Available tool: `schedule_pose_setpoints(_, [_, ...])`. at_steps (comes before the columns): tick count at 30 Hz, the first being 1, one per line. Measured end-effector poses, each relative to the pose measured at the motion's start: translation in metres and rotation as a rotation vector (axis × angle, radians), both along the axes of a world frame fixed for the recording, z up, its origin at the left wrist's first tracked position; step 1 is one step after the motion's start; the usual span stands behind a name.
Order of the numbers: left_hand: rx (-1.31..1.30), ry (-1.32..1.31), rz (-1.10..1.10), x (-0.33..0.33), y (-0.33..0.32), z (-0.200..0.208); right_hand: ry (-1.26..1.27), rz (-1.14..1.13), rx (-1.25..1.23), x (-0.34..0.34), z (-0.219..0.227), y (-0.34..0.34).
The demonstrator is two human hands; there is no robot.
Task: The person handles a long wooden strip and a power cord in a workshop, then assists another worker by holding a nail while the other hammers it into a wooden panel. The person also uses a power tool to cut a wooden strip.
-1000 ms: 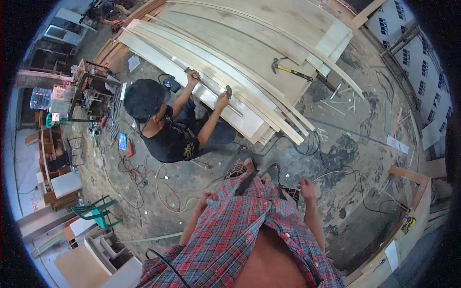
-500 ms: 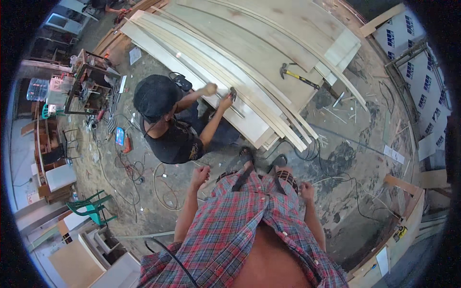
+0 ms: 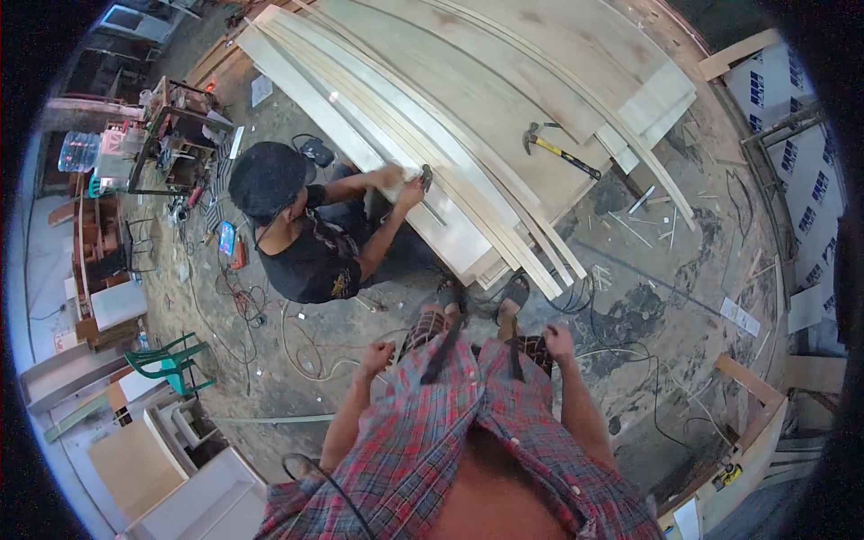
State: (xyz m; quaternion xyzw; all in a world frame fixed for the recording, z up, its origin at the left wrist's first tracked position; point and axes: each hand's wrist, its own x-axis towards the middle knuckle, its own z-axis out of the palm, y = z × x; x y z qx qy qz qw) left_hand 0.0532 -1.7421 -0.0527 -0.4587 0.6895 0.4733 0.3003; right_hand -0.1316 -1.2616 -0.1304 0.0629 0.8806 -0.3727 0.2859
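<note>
My left hand (image 3: 375, 357) hangs at my side in a loose fist with nothing in it. My right hand (image 3: 557, 343) also hangs by my hip, fingers curled, holding nothing. I stand in a plaid shirt over my sandalled feet (image 3: 515, 292) on a concrete floor. In front of me a person in a black shirt and cap (image 3: 306, 243) crouches and holds a small tool (image 3: 425, 178) against a stack of long pale wooden boards (image 3: 468, 135).
A yellow-handled hammer (image 3: 560, 153) lies on the boards. Cables (image 3: 306, 346) trail over the floor. A green plastic chair (image 3: 171, 364), white cabinets (image 3: 180, 477) and a cluttered workbench (image 3: 162, 135) stand at left. Wood frames (image 3: 756, 423) lean at right.
I have stepped closer to the boards and the crouching person. That person's hands have come together on the board edge. My hands stay at my sides.
</note>
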Motion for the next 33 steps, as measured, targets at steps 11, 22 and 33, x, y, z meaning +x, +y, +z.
schedule_pose_setpoints(11, [-0.081, 0.497, -0.072, -0.23, 0.011, -0.195, -0.029, 0.317, -0.105, -0.191, -0.119, -0.193])
schedule_pose_setpoints(22, [-0.009, 0.477, 0.171, -0.338, -0.046, -0.349, 0.212, 0.269, -0.239, -0.211, -0.259, -0.371])
schedule_pose_setpoints(33, [0.127, 0.545, 0.222, -0.337, -0.054, -0.345, 0.366, 0.475, -0.13, -0.205, -0.261, -0.376])
